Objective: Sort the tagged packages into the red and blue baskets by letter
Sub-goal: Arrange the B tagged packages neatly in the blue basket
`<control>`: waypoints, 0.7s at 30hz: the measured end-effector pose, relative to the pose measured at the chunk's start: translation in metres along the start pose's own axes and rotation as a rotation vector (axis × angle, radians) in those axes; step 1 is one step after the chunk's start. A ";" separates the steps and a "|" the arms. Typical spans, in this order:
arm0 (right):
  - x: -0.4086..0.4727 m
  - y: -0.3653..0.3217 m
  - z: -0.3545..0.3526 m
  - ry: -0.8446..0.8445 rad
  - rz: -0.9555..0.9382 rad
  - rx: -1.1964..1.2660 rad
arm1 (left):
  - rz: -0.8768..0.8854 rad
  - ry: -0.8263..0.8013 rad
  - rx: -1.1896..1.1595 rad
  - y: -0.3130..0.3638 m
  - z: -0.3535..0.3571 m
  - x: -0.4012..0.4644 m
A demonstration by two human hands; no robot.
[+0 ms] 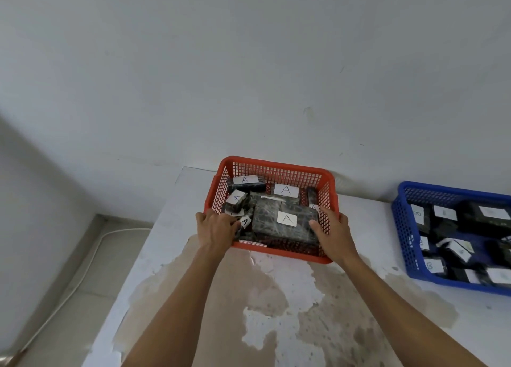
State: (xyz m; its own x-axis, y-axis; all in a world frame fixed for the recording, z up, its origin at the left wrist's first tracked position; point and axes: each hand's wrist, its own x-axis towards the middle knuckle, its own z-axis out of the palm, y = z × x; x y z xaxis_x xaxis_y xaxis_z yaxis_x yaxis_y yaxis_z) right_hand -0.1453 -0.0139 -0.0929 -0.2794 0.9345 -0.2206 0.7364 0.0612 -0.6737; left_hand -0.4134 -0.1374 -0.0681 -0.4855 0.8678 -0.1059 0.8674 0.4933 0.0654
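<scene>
With the left hand (214,227) gripping the red basket (276,169) at its 8 o'clock rim and the right hand (336,232) clamped on the 4 o'clock corner, lift evenly so the A-tagged packages (284,220) stay put, clear of the blue basket (401,228) at 3 o'clock on the desk (276,297).

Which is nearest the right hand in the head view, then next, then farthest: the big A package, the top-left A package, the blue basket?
1. Big A package, touching right hand.
2. Top-left A package, back-left of red basket.
3. Blue basket, far right.
</scene>
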 end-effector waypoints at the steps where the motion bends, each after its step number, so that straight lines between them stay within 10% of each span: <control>1: 0.000 0.000 0.000 0.000 0.005 0.003 | 0.000 -0.015 0.014 0.000 0.000 0.003; 21: -0.035 0.014 -0.077 0.075 -0.157 0.217 | 0.216 0.005 -0.801 0.076 -0.039 -0.020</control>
State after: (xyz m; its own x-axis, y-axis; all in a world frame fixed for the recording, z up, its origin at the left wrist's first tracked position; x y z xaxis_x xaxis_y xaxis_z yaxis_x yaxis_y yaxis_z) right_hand -0.0777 -0.0189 -0.0402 -0.3271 0.9435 -0.0539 0.5364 0.1384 -0.8325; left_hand -0.3417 -0.1152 -0.0227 -0.3189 0.9478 -0.0055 0.6025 0.2072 0.7707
